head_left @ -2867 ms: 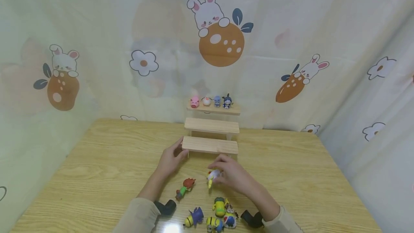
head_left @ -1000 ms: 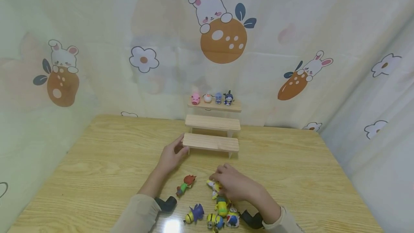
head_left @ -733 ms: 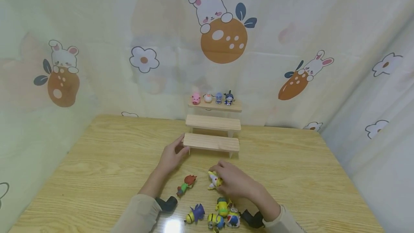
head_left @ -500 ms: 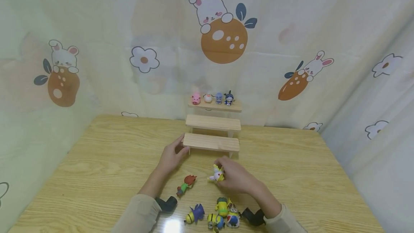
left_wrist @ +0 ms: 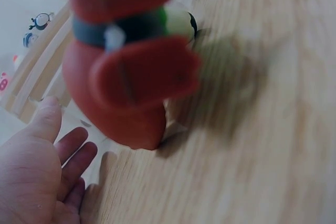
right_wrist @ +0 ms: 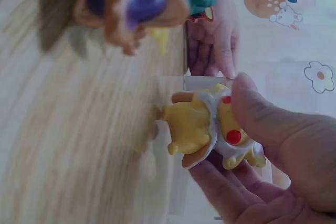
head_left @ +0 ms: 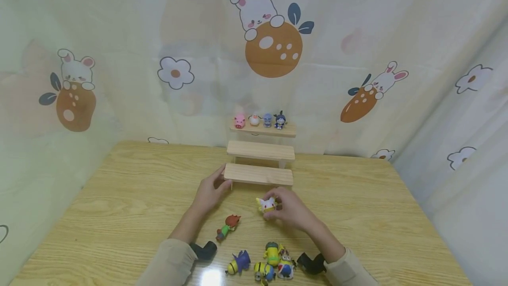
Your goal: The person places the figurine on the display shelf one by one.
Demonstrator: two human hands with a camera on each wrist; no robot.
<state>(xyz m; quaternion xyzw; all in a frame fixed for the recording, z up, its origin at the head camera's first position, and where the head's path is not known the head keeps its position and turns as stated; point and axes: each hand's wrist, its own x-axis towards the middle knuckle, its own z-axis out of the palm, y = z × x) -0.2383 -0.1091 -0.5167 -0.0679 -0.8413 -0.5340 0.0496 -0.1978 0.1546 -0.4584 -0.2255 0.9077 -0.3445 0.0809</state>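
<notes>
My right hand [head_left: 279, 208] pinches a small yellow-and-white figure [head_left: 267, 204] just above the table, in front of the lowest step of a three-step wooden shelf [head_left: 258, 174]. In the right wrist view the figure [right_wrist: 205, 127] lies between my thumb [right_wrist: 252, 108] and my fingers. My left hand [head_left: 210, 191] rests with straight fingers against the left end of that lowest step, thumb on its corner. A red-haired figure [head_left: 229, 225] lies on the table between my arms and fills the left wrist view [left_wrist: 126, 66].
Several small figures [head_left: 259, 121] stand on the top step; the middle step [head_left: 259, 149] is bare. A cluster of minion-like figures [head_left: 270, 264] lies at the near table edge. A printed curtain [head_left: 274, 47] hangs behind and at both sides.
My right hand has picked the yellow-and-white figure up from beside the minion cluster and carried it away from me toward the shelf. The left hand has stayed on the step.
</notes>
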